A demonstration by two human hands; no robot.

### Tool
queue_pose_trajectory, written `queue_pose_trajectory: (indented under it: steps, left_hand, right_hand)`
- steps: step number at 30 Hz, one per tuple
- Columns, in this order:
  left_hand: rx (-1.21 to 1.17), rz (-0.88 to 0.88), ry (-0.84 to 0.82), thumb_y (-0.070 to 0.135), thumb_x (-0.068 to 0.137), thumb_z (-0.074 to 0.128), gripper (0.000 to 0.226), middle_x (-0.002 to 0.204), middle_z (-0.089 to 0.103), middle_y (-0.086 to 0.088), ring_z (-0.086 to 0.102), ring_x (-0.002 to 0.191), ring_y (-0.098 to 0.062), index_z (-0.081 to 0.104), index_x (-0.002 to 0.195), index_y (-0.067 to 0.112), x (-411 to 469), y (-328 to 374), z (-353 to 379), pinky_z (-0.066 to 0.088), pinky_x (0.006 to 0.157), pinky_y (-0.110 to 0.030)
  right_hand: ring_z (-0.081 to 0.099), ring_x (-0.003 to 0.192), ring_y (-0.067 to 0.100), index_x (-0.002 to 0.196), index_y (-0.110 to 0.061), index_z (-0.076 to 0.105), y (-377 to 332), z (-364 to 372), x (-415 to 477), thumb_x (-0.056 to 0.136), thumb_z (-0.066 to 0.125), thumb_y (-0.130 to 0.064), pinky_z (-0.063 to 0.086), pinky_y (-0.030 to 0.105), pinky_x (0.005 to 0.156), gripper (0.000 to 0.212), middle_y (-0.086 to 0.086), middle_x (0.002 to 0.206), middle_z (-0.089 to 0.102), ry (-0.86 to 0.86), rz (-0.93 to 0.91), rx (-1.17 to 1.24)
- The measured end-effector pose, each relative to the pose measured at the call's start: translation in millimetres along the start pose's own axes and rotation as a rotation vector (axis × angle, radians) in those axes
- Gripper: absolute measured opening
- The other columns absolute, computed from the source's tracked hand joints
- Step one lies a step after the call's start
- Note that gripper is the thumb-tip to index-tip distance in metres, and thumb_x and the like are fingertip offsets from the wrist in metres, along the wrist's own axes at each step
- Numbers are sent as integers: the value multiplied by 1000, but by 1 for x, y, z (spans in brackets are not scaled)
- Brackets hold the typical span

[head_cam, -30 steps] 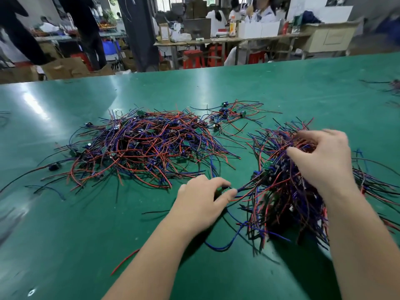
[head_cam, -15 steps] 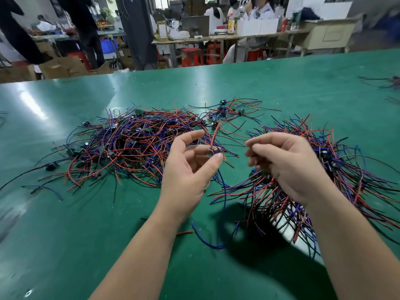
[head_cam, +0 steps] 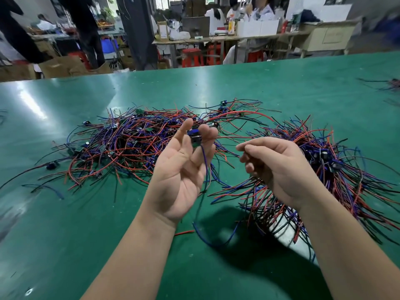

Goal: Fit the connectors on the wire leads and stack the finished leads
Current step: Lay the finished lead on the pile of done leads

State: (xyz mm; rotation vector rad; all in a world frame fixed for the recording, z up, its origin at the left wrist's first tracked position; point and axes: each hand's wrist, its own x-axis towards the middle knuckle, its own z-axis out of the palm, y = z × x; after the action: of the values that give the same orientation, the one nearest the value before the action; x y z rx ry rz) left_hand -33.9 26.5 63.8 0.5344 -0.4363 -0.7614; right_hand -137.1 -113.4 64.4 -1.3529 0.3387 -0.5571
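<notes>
- Lying nearest, low in the middle of the frame, a loose blue wire (head_cam: 216, 241) and a short red scrap (head_cam: 184, 233) rest on the green table (head_cam: 65, 245), between the two forearms.
- The left hand (head_cam: 181, 169), just left of centre, is raised with its palm toward the camera. Thumb and fingertips pinch a small dark connector (head_cam: 194, 138). A second ago this hand was down on the table at the edge of the wires, so the pick is made.
- From the connector a blue lead (head_cam: 205, 167) hangs down past the palm, and a red lead (head_cam: 229, 137) runs right toward the other hand.
- The right hand (head_cam: 277, 167), right of centre, has come up out of the right pile (head_cam: 346, 169), where it was digging a second ago. Its fingers are curled with the tips drawn close; whether a wire end is nipped between them I cannot tell.
- By my judgement the picking is over and the fitting is about to start, with the two hands brought near each other above the table. This lead is not yet stacked.
- Behind the hands, the left pile (head_cam: 129, 144) spreads across the middle left of the frame and looks as it did before. Which pile holds finished leads I cannot tell.
- Farthest, along the top of the frame, stand work benches, red stools (head_cam: 192, 57) and other people.
</notes>
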Motion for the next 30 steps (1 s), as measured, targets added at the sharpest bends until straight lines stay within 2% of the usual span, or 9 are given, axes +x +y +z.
queue_pose_trajectory:
  steps: [4, 7, 10, 15, 21, 23, 25, 28, 30]
  left_hand:
    - [-102, -80, 21, 23, 81, 49, 36, 96, 72, 6, 66, 68, -4, 52, 117, 21, 0, 8, -1, 56, 69, -24]
    - [-76, -172, 12, 23, 81, 50, 29, 95, 72, 2, 60, 58, -4, 50, 110, 19, -2, 6, 2, 55, 61, -22]
    - [37, -295, -34, 21, 80, 55, 20, 92, 71, -3, 58, 55, -5, 56, 98, 13, -5, -4, 5, 55, 58, -22]
    - [94, -385, -43, 21, 80, 59, 18, 91, 66, -6, 54, 52, -3, 53, 95, 13, -4, -6, 2, 52, 54, -19]
    - [299, -426, 12, 33, 78, 60, 46, 80, 70, -6, 37, 38, 0, 48, 116, 10, -1, -10, -2, 39, 40, -14]
    - [435, -410, 43, 39, 79, 59, 38, 77, 68, -6, 29, 33, -1, 51, 105, 12, 0, -13, -3, 30, 36, -13]
    - [537, -345, 86, 47, 74, 63, 32, 70, 62, -2, 28, 33, -3, 52, 80, 17, 1, -16, -3, 27, 35, -13]
    - [742, -182, 75, 40, 67, 70, 23, 67, 65, 1, 43, 38, -6, 67, 68, 16, -2, -20, -4, 33, 35, -14]
    - [821, -202, 29, 34, 66, 72, 17, 67, 69, 0, 53, 44, -7, 71, 67, 17, -3, -17, -6, 40, 38, -16]
  right_hand:
    - [52, 46, 10, 82, -3, 71, 2, -3, 5, 90, 48, 6, 38, 17, 44, 25, 7, 58, 63, 139, 125, -15]
    - [54, 50, 8, 93, -3, 72, 5, 0, 4, 91, 54, 0, 40, 15, 48, 18, 4, 64, 65, 19, 177, -58]
    - [54, 57, 8, 88, -12, 78, 7, 7, -2, 71, 69, -18, 43, 14, 53, 19, 2, 73, 68, -187, 100, 141]
    - [57, 69, 9, 80, -17, 79, 9, 4, 0, 49, 87, -38, 46, 17, 65, 39, 0, 73, 69, -164, -46, 174]
    - [57, 54, 9, 70, -12, 77, 7, 6, -1, 56, 75, -26, 46, 16, 53, 20, 4, 65, 68, -98, -50, 167]
    - [56, 51, 10, 67, -8, 74, 7, 8, 1, 58, 74, -21, 44, 16, 49, 16, 5, 64, 66, -48, -18, 172]
    - [57, 51, 10, 66, -7, 70, 7, 10, 1, 62, 72, -17, 44, 16, 47, 11, 6, 63, 65, -7, 6, 139]
    - [61, 52, 11, 70, -7, 68, 7, 10, 0, 63, 72, -16, 45, 16, 45, 11, 6, 62, 66, 33, 12, 40]
    - [59, 49, 10, 69, -7, 68, 5, 9, 1, 63, 71, -14, 43, 16, 42, 10, 6, 60, 66, 52, 9, 43]
